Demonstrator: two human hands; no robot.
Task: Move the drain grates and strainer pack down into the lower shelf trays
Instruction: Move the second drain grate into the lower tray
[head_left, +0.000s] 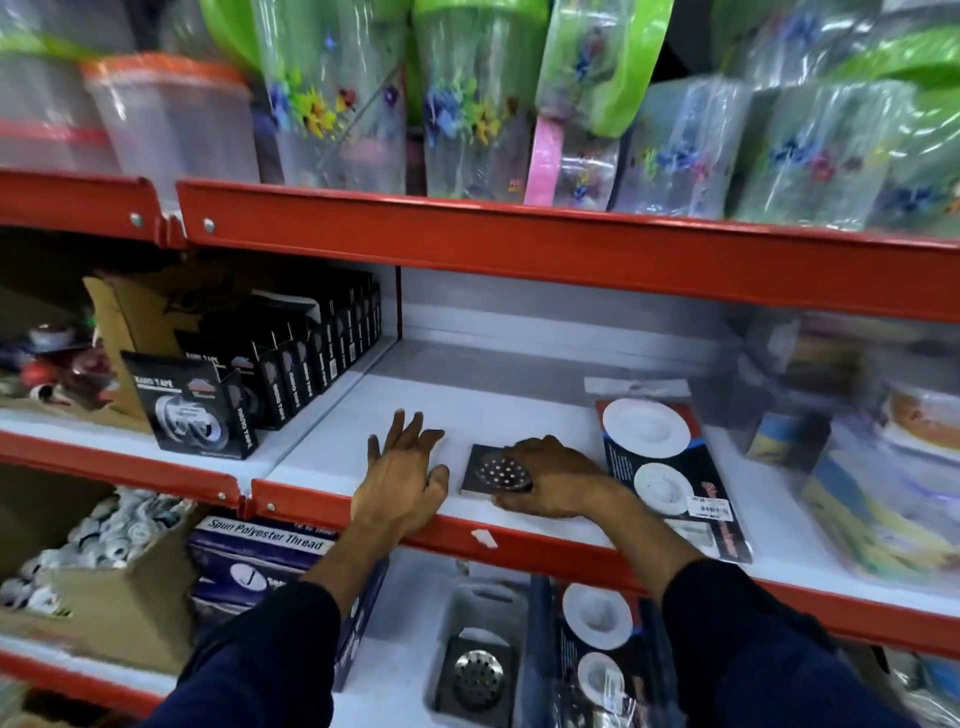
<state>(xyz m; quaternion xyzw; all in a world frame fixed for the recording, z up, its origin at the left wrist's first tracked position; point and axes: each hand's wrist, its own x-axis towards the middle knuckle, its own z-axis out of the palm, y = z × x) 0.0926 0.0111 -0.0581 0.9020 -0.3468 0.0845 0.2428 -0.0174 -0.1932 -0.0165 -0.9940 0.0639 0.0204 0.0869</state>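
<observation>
A square steel drain grate (491, 472) lies on the white middle shelf near its red front edge. My right hand (553, 478) rests on its right side, fingers curled over the grate. My left hand (402, 467) lies flat and open on the shelf just left of it, holding nothing. A strainer pack (670, 467) with white round strainers on a dark card lies to the right of the grate. On the lower shelf a grey tray (480, 608) holds another drain grate (478, 678), and beside it stands a second strainer pack (597, 644).
Black nano tape boxes (291, 364) line the left of the middle shelf. Below sit a blue thread box (260, 551) and a cardboard box of small parts (98, 561). Wrapped plastic containers (467, 98) fill the top shelf. Blurred packets (872, 447) crowd the right.
</observation>
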